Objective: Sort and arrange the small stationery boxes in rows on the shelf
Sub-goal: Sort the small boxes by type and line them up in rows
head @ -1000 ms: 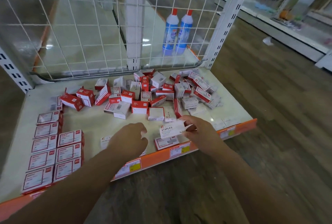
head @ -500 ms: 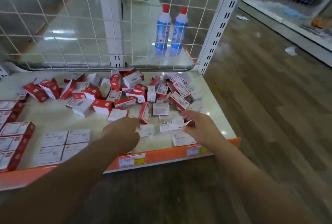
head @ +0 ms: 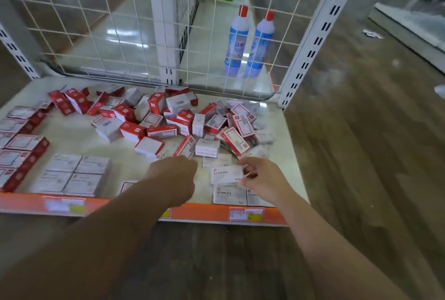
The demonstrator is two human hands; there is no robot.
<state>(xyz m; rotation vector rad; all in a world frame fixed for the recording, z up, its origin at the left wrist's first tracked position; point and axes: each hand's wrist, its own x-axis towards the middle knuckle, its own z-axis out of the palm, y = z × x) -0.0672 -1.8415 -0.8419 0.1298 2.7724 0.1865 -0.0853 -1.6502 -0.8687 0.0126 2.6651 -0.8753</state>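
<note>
Nearest the viewer, the orange price rail (head: pixel 207 213) is seen along the front lip of the shelf (head: pixel 79 140), a smooth pale board with a dull sheen. Just behind that rail, below the right hand's fingers (head: pixel 248 180), two white staples boxes (head: pixel 228 195) are laid flat and edge to edge; a new row appears to be started there, print side up so the labels can be read.

A third white staples box (head: pixel 226 175) is pinched at its right end by the right hand (head: pixel 262 176), thumb and curled fingers closed on thin card, and is held just above the laid pair, probably for lining up behind them. The left hand (head: pixel 175 179) is curled loosely, knuckles up, to the left of that box; whether anything is held beneath it cannot be told.

Further left of the fingers, a block of four white boxes (head: pixel 72 174) is set tightly together, and red-and-white boxes (head: pixel 16 152) are ranked in rows at the shelf's left edge, colours kept apart.

Beyond the fingers, the unsorted heap (head: pixel 187 121) lies tumbled, small rectangular cartons tilted on edges and faces. Behind it a white wire grid (head: pixel 108 27) closes the shelf's back, through which two blue plastic bottles (head: pixel 248 44) with red caps are seen.
</note>
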